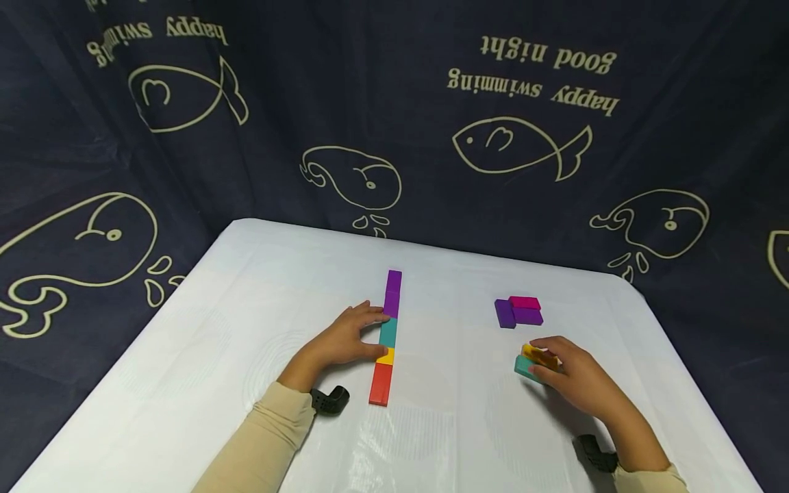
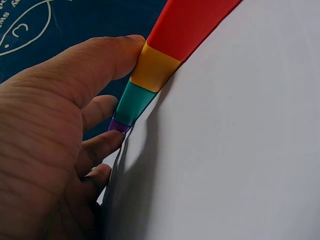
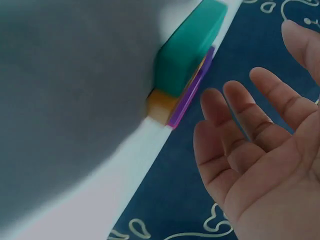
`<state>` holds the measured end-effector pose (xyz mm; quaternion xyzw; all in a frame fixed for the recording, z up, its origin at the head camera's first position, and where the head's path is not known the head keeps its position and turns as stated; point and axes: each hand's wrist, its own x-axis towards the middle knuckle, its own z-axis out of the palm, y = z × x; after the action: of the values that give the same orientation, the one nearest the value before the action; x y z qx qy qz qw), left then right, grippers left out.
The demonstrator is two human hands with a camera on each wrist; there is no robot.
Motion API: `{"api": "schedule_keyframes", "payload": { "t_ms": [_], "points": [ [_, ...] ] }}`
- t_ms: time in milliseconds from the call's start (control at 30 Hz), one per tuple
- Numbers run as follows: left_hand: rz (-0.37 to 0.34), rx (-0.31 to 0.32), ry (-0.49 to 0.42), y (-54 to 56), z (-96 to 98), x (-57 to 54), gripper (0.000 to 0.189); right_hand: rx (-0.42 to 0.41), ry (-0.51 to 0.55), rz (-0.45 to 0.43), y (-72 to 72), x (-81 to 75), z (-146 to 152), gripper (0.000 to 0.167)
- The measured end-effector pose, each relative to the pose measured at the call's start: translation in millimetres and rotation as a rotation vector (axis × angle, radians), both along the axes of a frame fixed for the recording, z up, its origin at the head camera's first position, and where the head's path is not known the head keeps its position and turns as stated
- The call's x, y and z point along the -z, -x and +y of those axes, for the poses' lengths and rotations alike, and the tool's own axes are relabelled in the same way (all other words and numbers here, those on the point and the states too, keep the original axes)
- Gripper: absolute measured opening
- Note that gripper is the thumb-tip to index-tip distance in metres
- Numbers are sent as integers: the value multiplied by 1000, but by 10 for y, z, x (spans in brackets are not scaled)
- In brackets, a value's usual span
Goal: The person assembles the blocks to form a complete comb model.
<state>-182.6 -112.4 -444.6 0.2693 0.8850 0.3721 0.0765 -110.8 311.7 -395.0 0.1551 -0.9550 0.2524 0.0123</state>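
Observation:
A straight row of blocks runs away from me in the head view: a red block [image 1: 380,385], a yellow block [image 1: 385,356], a teal block [image 1: 388,333] and purple blocks [image 1: 392,294] at the far end. My left hand [image 1: 353,335] lies along the row's left side, its thumb at the yellow block and a fingertip near where teal meets purple. Over to the right, my right hand [image 1: 573,373] hovers by a second teal block [image 1: 527,368] and a second yellow block [image 1: 535,354]. Its loosely bent fingers [image 3: 235,115] look apart from these blocks in the right wrist view.
Beyond the right hand lie a dark purple block [image 1: 505,314], a magenta block [image 1: 525,302] and another purple block [image 1: 528,316], close together. The white tabletop [image 1: 444,383] meets a dark blue cloth [image 1: 419,103] printed with fish and whales.

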Motion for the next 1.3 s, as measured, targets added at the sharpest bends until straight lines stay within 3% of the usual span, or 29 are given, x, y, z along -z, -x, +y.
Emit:
{"api": "schedule_keyframes", "payload": {
  "t_ms": [300,767,1033,1300],
  "points": [
    [-2,1,5,-4,-11,1,62,70,-28,-100,-85,97,119,45],
    [-5,0,1,-1,-8,4,61,58,-32,-91,-159,76,69,44],
    [-3,-9,9,-2,-2,11,61,-2,-6,-57,-189,93,14,48],
    [3,-9,11,-2,2,20,61,-68,50,-171,-164,131,-97,67]
  ]
}}
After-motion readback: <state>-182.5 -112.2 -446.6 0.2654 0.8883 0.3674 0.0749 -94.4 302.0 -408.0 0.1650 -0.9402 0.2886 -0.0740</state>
